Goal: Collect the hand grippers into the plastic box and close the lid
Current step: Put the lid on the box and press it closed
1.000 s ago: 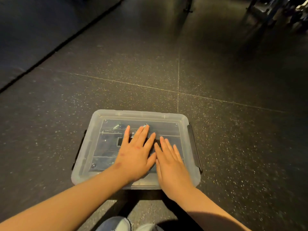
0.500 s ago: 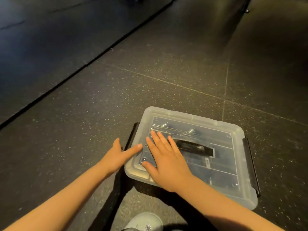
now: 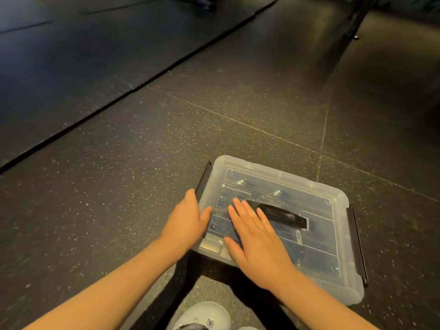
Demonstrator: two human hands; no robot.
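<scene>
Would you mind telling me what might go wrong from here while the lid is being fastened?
The left hand sits against the black left latch; snapping it may pinch a finger. The right hand presses the lid only near its left end, so the right latch side might lift or stay unclipped.

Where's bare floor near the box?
Bare: floor left of the box out to the dark seam, and beyond its far rim. Crowded: near side, by the shoe; left hand at the left latch, right hand on the lid.

The right grip [image 3: 257, 244] lies flat, palm down, fingers spread. The left grip [image 3: 188, 221] sits beside it, fingers hidden.
</scene>
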